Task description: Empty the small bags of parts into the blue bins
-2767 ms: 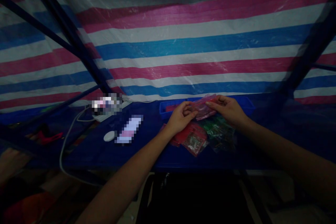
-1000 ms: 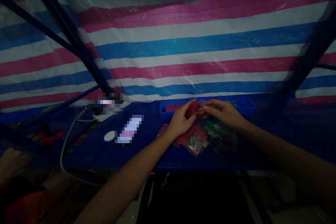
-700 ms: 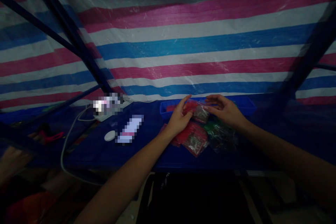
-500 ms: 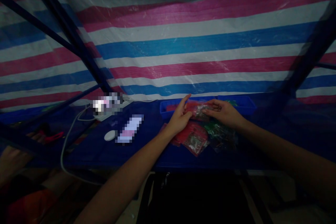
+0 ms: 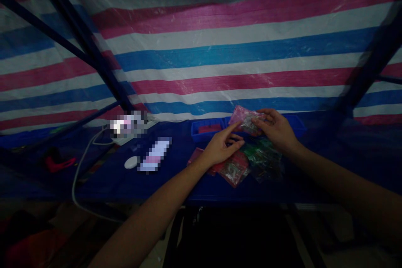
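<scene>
both forearms (image 5: 157,207) bare, in over near edge of table (image 5: 179,163); left hand (image 5: 220,148) index straight toward back edge, thumb apart, others curled; right hand (image 5: 276,130) closer to back edge, thumb and fingers pinched

Glossy, crinkled plastic packet (image 5: 246,121)

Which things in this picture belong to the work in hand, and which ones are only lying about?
Part of the work, it seems:
held pink bag
red bags
green bags
blue trays

Apparently just lying about:
blurred phone-like slab
white disc
white cable
</scene>
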Demonstrator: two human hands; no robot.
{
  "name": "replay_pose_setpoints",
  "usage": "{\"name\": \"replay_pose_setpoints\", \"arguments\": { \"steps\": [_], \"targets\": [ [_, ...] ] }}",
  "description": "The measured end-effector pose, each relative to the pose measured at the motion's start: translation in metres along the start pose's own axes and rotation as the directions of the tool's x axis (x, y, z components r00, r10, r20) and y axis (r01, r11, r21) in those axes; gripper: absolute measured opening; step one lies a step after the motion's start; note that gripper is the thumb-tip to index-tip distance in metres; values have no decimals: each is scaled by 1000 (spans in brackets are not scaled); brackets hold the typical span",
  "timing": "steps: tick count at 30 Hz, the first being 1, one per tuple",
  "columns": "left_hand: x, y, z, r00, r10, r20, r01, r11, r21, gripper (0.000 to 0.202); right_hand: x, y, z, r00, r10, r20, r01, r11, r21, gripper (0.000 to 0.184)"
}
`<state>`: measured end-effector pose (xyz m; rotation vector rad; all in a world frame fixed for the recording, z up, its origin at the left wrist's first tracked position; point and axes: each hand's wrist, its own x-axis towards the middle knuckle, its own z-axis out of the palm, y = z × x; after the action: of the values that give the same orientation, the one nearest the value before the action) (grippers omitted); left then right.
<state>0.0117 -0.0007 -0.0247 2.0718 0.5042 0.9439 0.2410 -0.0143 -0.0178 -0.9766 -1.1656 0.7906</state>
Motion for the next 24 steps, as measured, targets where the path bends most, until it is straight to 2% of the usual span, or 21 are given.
{"name": "replay_pose_setpoints", "arguments": {
  "steps": [3,6,10,13,14,15,17,19,21,24],
  "targets": [
    [1,0,1,1000,-4,-11,4,1000,20,66,-5,-1,6,996,38,87,-39,999,14,55],
    [4,-4,1,989,17,-144,-13,999,31,54,-8,-3,10,980,65,186,-70,997,18,55],
    [7,-4,-9,933,58,-354,13,980,196,33,-8,-5,10,968,65,242,-69,998,6,53],
    [7,4,-23,882,124,-455,76,915,396,21,-7,-5,7,966,38,256,-32,999,-28,51],
    [6,8,-28,871,160,-465,94,874,478,21,-6,-5,6,966,30,257,-20,999,-40,50],
    [5,11,-33,877,189,-441,103,824,558,26,-6,-5,5,966,23,259,-10,998,-54,49],
    [3,17,-43,888,224,-401,125,724,679,45,-7,-6,5,964,15,265,6,997,-80,48],
    [1,18,-52,894,215,-394,172,646,743,66,-8,-7,6,960,17,278,10,995,-95,48],
    [-1,16,-60,887,167,-431,260,590,764,81,-9,-8,7,956,25,293,6,995,-104,48],
    [-4,10,-71,873,141,-468,344,501,794,79,-10,-9,8,951,33,306,2,994,-112,48]
  ]
}}
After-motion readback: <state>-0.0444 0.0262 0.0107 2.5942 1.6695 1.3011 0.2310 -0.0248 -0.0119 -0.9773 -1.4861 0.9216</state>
